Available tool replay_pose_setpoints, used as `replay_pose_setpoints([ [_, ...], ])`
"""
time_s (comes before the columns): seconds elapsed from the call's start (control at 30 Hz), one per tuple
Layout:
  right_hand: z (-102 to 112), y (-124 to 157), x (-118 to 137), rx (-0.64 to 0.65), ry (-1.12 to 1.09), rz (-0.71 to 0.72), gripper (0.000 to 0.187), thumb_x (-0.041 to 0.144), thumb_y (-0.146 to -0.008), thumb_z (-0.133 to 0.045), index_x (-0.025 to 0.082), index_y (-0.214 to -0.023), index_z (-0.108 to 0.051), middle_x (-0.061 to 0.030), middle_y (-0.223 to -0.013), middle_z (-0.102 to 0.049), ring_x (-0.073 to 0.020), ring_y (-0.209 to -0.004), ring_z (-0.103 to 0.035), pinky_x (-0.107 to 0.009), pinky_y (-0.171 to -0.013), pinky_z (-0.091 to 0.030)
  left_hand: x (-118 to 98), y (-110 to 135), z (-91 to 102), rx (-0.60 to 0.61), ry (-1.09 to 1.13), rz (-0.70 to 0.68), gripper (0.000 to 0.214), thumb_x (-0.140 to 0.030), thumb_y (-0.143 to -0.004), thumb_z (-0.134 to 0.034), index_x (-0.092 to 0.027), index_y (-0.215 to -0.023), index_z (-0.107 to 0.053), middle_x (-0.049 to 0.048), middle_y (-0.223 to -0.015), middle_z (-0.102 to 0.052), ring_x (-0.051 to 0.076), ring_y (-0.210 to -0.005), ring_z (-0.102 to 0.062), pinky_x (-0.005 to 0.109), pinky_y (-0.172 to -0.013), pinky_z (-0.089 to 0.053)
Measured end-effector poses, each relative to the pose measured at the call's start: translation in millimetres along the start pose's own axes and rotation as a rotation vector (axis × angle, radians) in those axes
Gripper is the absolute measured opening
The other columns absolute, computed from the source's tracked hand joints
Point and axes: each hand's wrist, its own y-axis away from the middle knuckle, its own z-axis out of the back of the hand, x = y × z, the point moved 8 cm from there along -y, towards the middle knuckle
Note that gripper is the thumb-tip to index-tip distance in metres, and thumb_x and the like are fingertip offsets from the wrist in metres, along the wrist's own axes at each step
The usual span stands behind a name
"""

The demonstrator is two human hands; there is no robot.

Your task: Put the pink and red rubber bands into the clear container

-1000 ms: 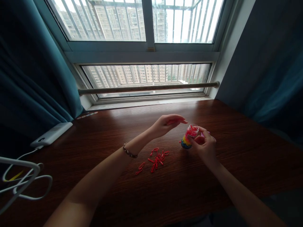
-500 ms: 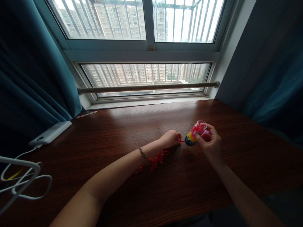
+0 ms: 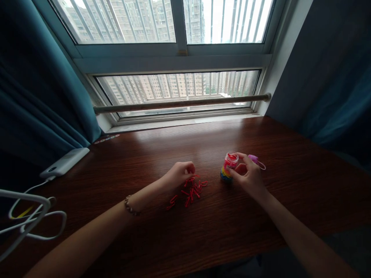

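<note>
My right hand (image 3: 249,177) is wrapped round a small clear glass jar (image 3: 226,168), which stands upright on the brown wooden table (image 3: 139,239). Layers of blue, yellow, pink and red pieces fill the jar. A purple cap-like piece with a pale loop (image 3: 253,158) shows just behind my right knuckles; whether the hand touches it I cannot tell. To the left, my left hand (image 3: 179,174) has its fingertips pinched on a red paper clip at the top of a loose pile of thin red paper clips (image 3: 193,193). One clip (image 3: 172,202) lies apart from the pile.
A white power bank (image 3: 65,162) with a looped white cable (image 3: 43,200) occupies the table's left side. Blue curtains hang at both sides. Behind the table are a window and a horizontal metal rail (image 3: 185,103).
My left hand has drawn back left from beside the jar to the red pile. The jar, tilted before, is now upright and slightly further left in my right hand.
</note>
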Motion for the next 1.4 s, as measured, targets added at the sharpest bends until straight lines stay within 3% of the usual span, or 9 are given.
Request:
replay_pose_setpoints([
  [0.2,-9,2,-6,0.055,-0.019,-0.030,0.047,0.038,-0.071,-0.062,0.017,-0.111,-0.049,-0.0030,-0.082,-0.059,-0.0100,-0.050,-0.050,-0.025,-0.047,-0.044,24,53,9.5,-0.032,0.057,0.108,0.020,-0.034,-0.077,-0.056,-0.015,-0.078,-0.062,-0.0003,-0.069,-0.058,0.010,-0.060,-0.046,0.020,-0.056,-0.037],
  [0.4,2,7,1,-0.080,0.084,0.029,0.058,0.037,-0.069,-0.064,0.020,-0.120,-0.041,-0.0068,-0.103,-0.056,-0.0057,-0.044,-0.043,-0.026,-0.048,-0.043,22,68,6.2,-0.022,0.090,0.043,0.019,-0.031,-0.080,-0.055,-0.015,-0.079,-0.065,0.0019,-0.077,-0.061,0.012,-0.070,-0.052,0.021,-0.064,-0.040],
  [0.53,13,28,36,-0.206,0.171,0.287,0.059,0.031,-0.068,-0.066,0.022,-0.120,-0.040,-0.0093,-0.112,-0.051,-0.0089,-0.054,-0.050,-0.028,-0.055,-0.046,18,75,11.6,0.051,0.072,0.031,0.019,-0.032,-0.080,-0.055,-0.016,-0.079,-0.065,0.0019,-0.081,-0.059,0.012,-0.072,-0.054,0.021,-0.067,-0.041],
  [0.63,-28,50,70,0.095,0.234,0.527,0.034,0.026,-0.076,-0.059,0.023,-0.108,-0.049,-0.0047,-0.091,-0.059,-0.0151,-0.070,-0.057,-0.028,-0.064,-0.047,17,83,17.5,0.130,0.016,0.074,0.025,-0.038,-0.070,-0.065,-0.018,-0.085,-0.063,0.0009,-0.083,-0.056,0.013,-0.071,-0.052,0.021,-0.063,-0.041],
  [0.83,-105,59,63,0.490,0.498,0.167,0.074,0.050,-0.062,-0.069,0.003,-0.115,-0.048,-0.0200,-0.101,-0.054,-0.0324,-0.094,-0.050,-0.044,-0.081,-0.045,16,90,14.5,0.213,-0.038,0.094,0.030,-0.034,-0.061,-0.073,-0.018,-0.081,-0.058,-0.0026,-0.074,-0.054,0.012,-0.064,-0.047,0.019,-0.054,-0.036],
  [0.93,-127,61,63,0.618,0.434,0.117,0.057,0.040,-0.061,-0.073,0.008,-0.104,-0.055,-0.0160,-0.099,-0.053,-0.0296,-0.093,-0.051,-0.040,-0.080,-0.046,15,88,7.5,0.186,0.025,0.065,0.017,-0.032,-0.074,-0.062,-0.016,-0.080,-0.059,-0.0017,-0.071,-0.055,0.011,-0.062,-0.048,0.019,-0.054,-0.036],
  [1.1,-148,58,69,0.711,0.194,0.140,0.012,0.016,-0.074,-0.060,0.016,-0.086,-0.059,-0.0062,-0.091,-0.054,-0.0168,-0.082,-0.055,-0.027,-0.075,-0.046,15,84,2.3,0.044,0.075,0.028,0.016,-0.030,-0.078,-0.058,-0.015,-0.076,-0.061,-0.0004,-0.072,-0.057,0.011,-0.066,-0.050,0.021,-0.061,-0.038],
  [1.27,-154,50,71,0.696,0.082,0.239,0.014,0.009,-0.076,-0.054,0.019,-0.080,-0.063,-0.0028,-0.084,-0.058,-0.0133,-0.075,-0.056,-0.023,-0.069,-0.043,25,85,3.2,-0.069,0.144,0.119,0.025,-0.028,-0.074,-0.063,-0.017,-0.095,-0.057,-0.0026,-0.070,-0.057,0.011,-0.063,-0.051,0.021,-0.059,-0.039],
  [1.4,-155,45,71,0.699,0.126,0.297,0.016,0.007,-0.074,-0.053,0.018,-0.074,-0.064,-0.0018,-0.077,-0.061,-0.0120,-0.069,-0.056,-0.021,-0.064,-0.042,20,83,3.4,-0.066,0.066,0.064,0.012,-0.028,-0.077,-0.060,-0.017,-0.082,-0.063,-0.0004,-0.073,-0.057,0.012,-0.067,-0.051,0.022,-0.062,-0.040],
])
